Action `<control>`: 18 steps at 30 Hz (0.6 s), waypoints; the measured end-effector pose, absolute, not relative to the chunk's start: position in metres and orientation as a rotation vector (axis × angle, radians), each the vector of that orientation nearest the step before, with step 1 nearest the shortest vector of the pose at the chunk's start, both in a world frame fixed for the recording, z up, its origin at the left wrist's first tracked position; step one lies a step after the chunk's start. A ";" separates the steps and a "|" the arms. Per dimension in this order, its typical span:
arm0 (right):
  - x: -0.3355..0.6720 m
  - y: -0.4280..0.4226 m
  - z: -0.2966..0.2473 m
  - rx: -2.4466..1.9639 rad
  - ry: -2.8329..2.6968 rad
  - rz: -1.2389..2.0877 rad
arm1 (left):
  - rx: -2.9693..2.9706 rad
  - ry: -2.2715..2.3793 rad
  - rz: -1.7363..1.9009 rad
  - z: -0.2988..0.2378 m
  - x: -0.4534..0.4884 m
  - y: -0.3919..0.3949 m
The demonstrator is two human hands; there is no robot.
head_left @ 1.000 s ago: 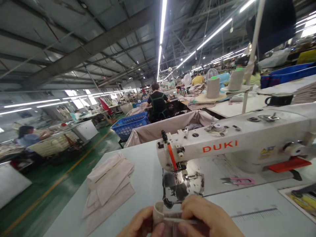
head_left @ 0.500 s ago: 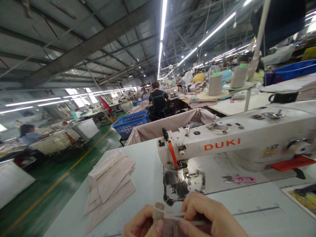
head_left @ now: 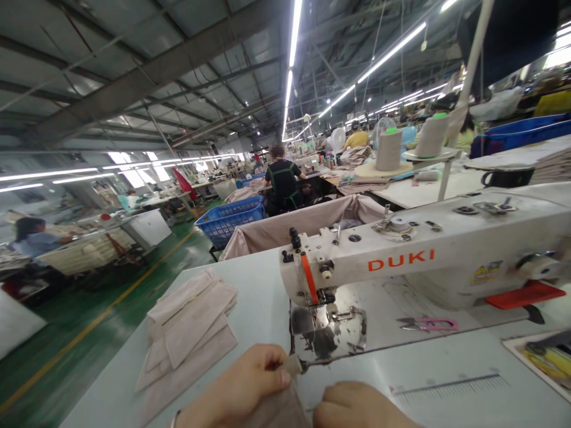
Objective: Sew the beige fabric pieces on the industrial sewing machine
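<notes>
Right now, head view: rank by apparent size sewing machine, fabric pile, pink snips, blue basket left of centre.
1. Sewing machine
2. Fabric pile
3. Blue basket
4. Pink snips
Basket is farther off; its true size against the pile is unsure.

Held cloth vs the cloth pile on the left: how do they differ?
Support: the held cloth is pinched in the left hand; the cloth pile lies on the tabletop, touched by neither hand.
Shape: the held cloth has a folded-over end; the cloth pile is spread in flat, overlapping layers.
Tone: the held cloth looks greyer, the cloth pile pinker.
Shared: both look plain, unpatterned.
</notes>
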State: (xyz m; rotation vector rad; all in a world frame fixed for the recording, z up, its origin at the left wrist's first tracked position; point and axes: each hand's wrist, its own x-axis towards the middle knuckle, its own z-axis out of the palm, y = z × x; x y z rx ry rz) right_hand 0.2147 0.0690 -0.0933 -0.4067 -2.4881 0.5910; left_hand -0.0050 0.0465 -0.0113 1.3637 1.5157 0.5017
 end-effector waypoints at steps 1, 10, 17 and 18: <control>0.210 0.075 -0.093 -0.375 -2.526 0.443 | 1.384 1.560 0.507 -0.017 -0.004 0.061; 0.216 0.114 -0.078 -0.409 -2.510 0.007 | 1.204 1.318 0.554 -0.026 -0.008 0.125; 0.216 0.119 -0.083 -0.290 -2.488 0.055 | 1.069 1.220 0.596 -0.037 -0.016 0.120; 0.217 0.119 -0.082 -0.258 -2.504 0.105 | 1.062 1.224 0.601 -0.038 -0.016 0.121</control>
